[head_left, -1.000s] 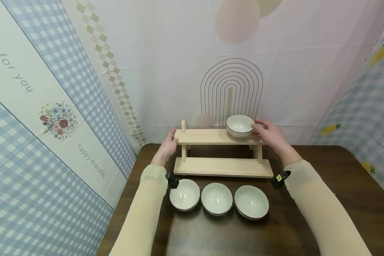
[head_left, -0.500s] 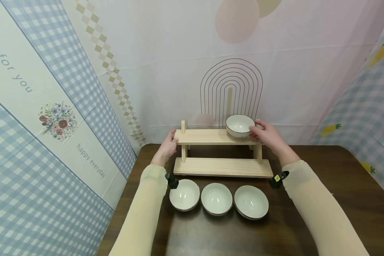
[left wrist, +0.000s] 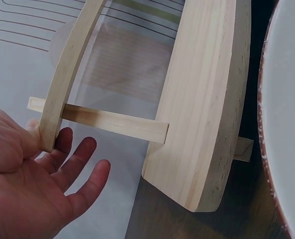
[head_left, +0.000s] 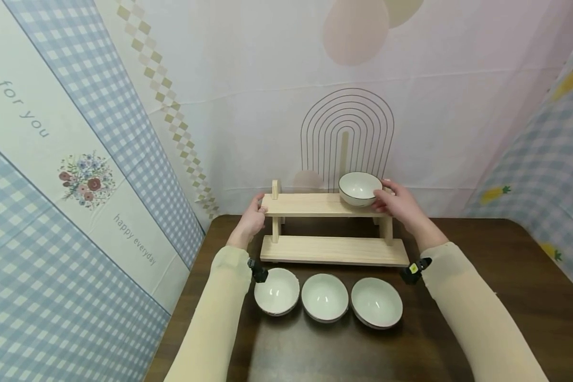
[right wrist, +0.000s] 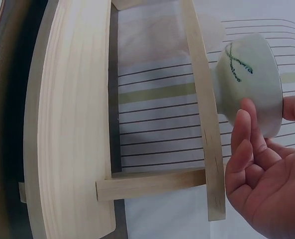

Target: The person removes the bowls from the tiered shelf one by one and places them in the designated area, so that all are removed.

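A white bowl (head_left: 359, 189) with a dark rim sits upright at the right part of the top board of a two-tier wooden shelf (head_left: 315, 205). My right hand (head_left: 400, 205) holds this bowl by its right side, thumb at the rim and fingers against the outer wall. In the right wrist view a green painted sprig shows on the bowl (right wrist: 254, 74). At the other end, my left hand (head_left: 251, 219) pinches the left tip of the top board. The left wrist view has the thumb and a finger of the left hand (left wrist: 33, 184) about that board end, other fingers spread below.
Three more white bowls stand in a row before the shelf: a left bowl (head_left: 277, 292), a middle bowl (head_left: 324, 298) and a right bowl (head_left: 376, 303). The lower board (head_left: 334, 249) rests low over the dark table (head_left: 305, 350). A patterned cloth (head_left: 248, 106) hangs close behind.
My right hand's fingers have shifted slightly on the bowl, the thumb a little further left along its rim. The left hand keeps its place; the bowls and shelf look unmoved.
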The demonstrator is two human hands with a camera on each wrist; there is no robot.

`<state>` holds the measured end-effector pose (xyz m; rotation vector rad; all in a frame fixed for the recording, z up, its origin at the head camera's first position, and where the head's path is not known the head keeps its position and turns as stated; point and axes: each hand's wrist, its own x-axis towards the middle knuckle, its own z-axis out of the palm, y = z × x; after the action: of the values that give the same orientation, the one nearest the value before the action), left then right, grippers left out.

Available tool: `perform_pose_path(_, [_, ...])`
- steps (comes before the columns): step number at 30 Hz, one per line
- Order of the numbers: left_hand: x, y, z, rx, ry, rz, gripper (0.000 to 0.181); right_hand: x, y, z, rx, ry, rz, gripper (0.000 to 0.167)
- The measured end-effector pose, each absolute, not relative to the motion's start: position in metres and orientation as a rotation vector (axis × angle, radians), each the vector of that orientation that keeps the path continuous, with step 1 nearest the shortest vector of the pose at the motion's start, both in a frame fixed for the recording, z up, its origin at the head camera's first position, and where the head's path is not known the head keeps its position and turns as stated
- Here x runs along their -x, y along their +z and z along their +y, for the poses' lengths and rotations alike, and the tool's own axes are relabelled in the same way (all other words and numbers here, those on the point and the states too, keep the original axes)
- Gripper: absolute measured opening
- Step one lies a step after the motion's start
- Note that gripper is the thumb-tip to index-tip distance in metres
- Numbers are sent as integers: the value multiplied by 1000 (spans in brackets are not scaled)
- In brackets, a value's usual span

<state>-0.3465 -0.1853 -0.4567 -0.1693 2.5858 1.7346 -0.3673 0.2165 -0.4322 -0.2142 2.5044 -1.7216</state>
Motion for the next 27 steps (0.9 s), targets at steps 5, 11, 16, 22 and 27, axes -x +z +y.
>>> perform_pose_path(5, [345,-456,-185,163,1735,2581,57,366,-432,217,199,-1720,2491,75])
perform_pose_path(11, [345,-455,-186,154,1731,2577,57,367,-433,218,191,-1705,2488,75])
perform_pose_path(16, [345,-456,-186,153,1725,2580,57,367,-435,218,184,-1721,2466,73])
perform_pose_path(22, [345,-457,-187,157,1719,2581,57,364,-435,217,172,-1733,2457,73])
perform_pose_path(27, [344,-458,-188,158,1717,2575,57,360,-436,216,170,-1757,2442,74])
